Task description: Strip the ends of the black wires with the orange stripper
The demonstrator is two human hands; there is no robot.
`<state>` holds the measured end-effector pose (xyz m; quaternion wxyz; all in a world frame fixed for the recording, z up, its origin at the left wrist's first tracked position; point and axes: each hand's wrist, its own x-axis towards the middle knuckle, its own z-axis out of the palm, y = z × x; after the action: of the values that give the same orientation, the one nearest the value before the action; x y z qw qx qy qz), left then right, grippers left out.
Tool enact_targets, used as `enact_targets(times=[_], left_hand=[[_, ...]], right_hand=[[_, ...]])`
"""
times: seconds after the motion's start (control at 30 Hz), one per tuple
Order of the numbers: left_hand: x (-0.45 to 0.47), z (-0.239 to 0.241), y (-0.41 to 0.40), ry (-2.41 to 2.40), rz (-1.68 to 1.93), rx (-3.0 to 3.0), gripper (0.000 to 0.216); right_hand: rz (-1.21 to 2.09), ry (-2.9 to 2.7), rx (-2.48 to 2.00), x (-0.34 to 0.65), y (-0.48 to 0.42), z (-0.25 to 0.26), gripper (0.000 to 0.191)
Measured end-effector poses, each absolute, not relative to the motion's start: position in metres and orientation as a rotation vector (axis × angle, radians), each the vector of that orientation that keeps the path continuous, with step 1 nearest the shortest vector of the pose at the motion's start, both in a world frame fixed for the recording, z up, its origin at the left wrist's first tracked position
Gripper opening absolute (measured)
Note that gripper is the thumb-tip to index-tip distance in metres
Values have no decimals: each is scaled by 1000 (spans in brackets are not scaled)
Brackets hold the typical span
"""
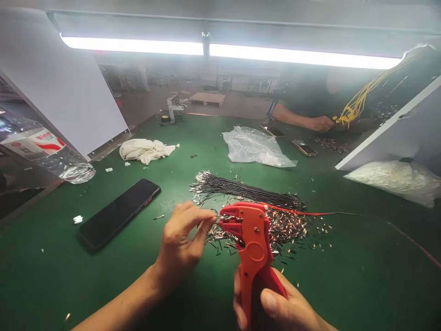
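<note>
Green workbench, wire stripper and pallet mark a workshop.

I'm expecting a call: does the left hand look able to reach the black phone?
Probably yes: the black phone lies left of the left hand, nothing tall between, though the fingers pinch something thin at the red tool.

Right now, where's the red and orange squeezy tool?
In the head view, the red and orange tool is just right of centre, in the right hand, pointing toward the left hand.
</note>
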<state>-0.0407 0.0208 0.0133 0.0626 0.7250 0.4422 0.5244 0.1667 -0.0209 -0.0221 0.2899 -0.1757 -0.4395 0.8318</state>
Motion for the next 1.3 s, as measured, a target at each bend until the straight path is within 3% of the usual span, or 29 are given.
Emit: enact_targets(times=[0.33,0.43,0.73,0.8,0.97,1.17,1.3], left_hand=[[-37,10,16,1381,1658,2281,13],[-38,8,16,1457,1707,2208,13],[-43,10,16,1522,1777,2201,18],[-43,12,16,1507,1767,2227,18],[-40,15,16,1446,1735,2344,19],[-33,12,14,1373,1628,2460,18],[-30,10,12,1331,1510,2597,16]], right_hand=[[2348,-859,-423,166,-27,-11,44],[2241,-884,-556,175,-23,3,45],[1025,-2012,-1485,203,-7,17,28],[663,-2148,-1520,205,-7,7,19],[-5,-2445,-1319,199,-10,-5,37],[14,-2556,-1176,177,-21,-1,60],[187,-2480,-1228,175,-24,-4,62]])
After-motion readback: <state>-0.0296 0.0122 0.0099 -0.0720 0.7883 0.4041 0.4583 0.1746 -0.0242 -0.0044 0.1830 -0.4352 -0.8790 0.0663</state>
